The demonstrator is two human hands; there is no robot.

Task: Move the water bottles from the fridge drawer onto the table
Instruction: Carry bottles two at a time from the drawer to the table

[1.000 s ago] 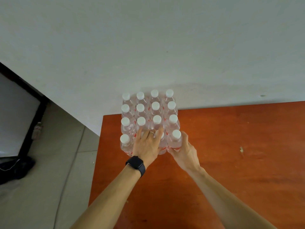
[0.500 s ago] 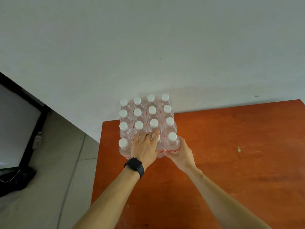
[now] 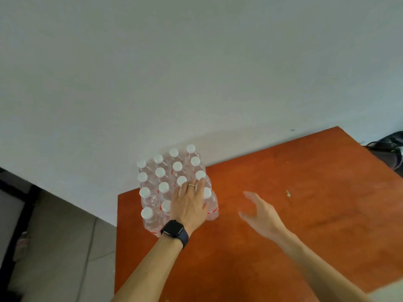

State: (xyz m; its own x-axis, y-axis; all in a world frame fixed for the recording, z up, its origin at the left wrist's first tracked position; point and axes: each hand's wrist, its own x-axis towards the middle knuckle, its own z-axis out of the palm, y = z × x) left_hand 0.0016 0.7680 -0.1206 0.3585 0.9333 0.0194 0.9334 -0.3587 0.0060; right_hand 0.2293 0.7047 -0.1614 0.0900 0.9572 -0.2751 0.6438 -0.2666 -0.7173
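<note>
Water bottles (image 3: pixel 163 187): stood in a block on the tabletop (image 3: pixel 305 192), at its 10 o'clock corner.
Wall (image 3: pixel 196 73): found at 12 o'clock, just behind the block.
Left grip (image 3: pixel 190 204): laid flat on the block's caps, at its 5 o'clock part.
Right grip (image 3: pixel 261 214): held over the tabletop at 3 o'clock from the block, apart from it.
Floor (image 3: pixel 61 247): seen at 9 o'clock, below the tabletop.

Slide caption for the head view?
Left hand rests on water bottles at the table corner; right hand hovers open nearby.
</note>
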